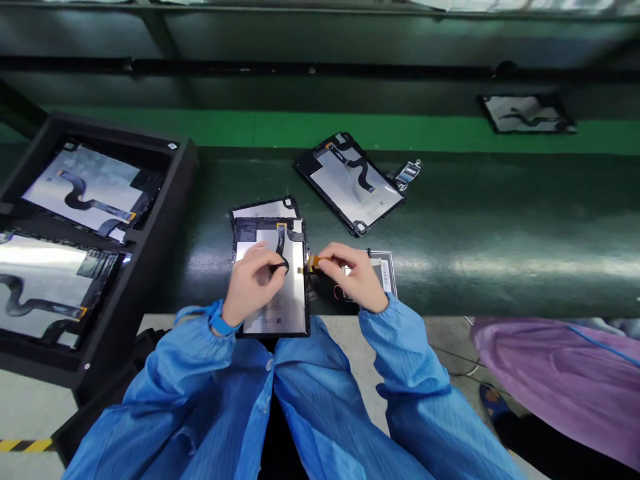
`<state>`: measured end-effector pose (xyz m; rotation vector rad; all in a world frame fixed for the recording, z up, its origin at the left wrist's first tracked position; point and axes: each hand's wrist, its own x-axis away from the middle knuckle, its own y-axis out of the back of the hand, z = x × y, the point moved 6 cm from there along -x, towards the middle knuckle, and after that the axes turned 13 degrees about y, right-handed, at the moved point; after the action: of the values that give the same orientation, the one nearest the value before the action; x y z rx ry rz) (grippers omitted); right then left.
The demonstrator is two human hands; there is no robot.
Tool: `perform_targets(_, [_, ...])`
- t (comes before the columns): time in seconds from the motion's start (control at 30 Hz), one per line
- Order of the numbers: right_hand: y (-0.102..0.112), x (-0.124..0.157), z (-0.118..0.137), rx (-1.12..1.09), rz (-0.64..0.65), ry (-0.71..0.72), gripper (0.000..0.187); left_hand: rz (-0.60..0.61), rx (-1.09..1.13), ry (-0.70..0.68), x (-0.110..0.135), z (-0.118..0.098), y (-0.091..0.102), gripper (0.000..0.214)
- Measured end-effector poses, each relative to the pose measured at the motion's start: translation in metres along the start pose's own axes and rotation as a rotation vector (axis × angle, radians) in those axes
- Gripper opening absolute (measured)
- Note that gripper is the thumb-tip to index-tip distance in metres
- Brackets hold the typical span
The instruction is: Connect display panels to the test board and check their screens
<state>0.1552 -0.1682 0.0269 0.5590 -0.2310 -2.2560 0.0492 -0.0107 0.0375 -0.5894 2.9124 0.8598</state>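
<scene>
A display panel [293, 307] with a silvery back lies before me, its lower end reaching past the bench's front edge. My left hand [254, 283] is over it, thumb and fingers pinching the black flex cable [281, 241] that comes down from its top. Just off the panel's right side, my right hand [354, 275] pinches a small orange flex strip [315, 261]. Partly behind that hand lies a flat part with a white, labelled edge [387, 270]; most of it is hidden. Another panel [265, 209] sticks out from under the top of the first.
Further back on the dark green bench [500, 233] lies a tilted panel [350, 183] beside a shiny metal piece [407, 175]. At left, a black divided tray [183, 173] holds more panels. One panel [527, 113] rests on the far right ledge. Purple cloth [560, 380] shows at lower right.
</scene>
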Motion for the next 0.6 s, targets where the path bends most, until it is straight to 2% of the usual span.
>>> perform_targets(0.03, [0.007,-0.004,-0.003,0.003,-0.032,-0.019,0.019,0.0,-0.094,-0.049,0.01,0.0,0.006,0.006])
perform_targets(0.07, [0.014,-0.008,-0.006,0.008,-0.06,-0.035,0.021,0.059,-0.204,-0.099,0.023,0.001,0.006,0.023])
perform_targets(0.13, [0.026,-0.017,-0.01,0.028,-0.094,-0.058,0.027,0.3,-0.447,-0.186,0.054,0.011,-0.005,0.067])
perform_targets(0.17, [0.03,-0.021,-0.01,0.04,-0.102,-0.062,0.028,0.385,-0.564,-0.219,0.069,0.018,-0.011,0.079])
perform_targets(0.2, [0.032,-0.024,-0.011,0.051,-0.11,-0.062,0.029,0.422,-0.664,-0.25,0.082,0.024,-0.014,0.079])
perform_targets(0.23, [0.034,-0.027,-0.01,0.058,-0.115,-0.06,0.029,0.405,-0.736,-0.293,0.091,0.027,-0.014,0.071])
perform_targets(0.3, [0.034,-0.031,-0.01,0.081,-0.109,-0.061,0.029,0.271,-0.793,-0.409,0.099,0.021,-0.005,0.051])
perform_targets(0.37, [0.03,-0.035,-0.012,0.117,-0.064,-0.094,0.039,0.107,-0.768,-0.539,0.1,0.003,0.019,0.041])
perform_targets(0.43, [0.023,-0.038,-0.016,0.102,-0.002,-0.163,0.045,0.017,-0.73,-0.618,0.096,-0.018,0.05,0.035])
perform_targets(0.5, [0.011,-0.041,-0.019,-0.092,0.073,-0.268,0.045,0.006,-0.71,-0.648,0.089,-0.035,0.078,0.032])
perform_targets(0.6, [-0.008,-0.046,-0.012,-0.536,0.177,-0.406,0.042,-0.007,-0.734,-0.678,0.081,-0.046,0.103,0.036])
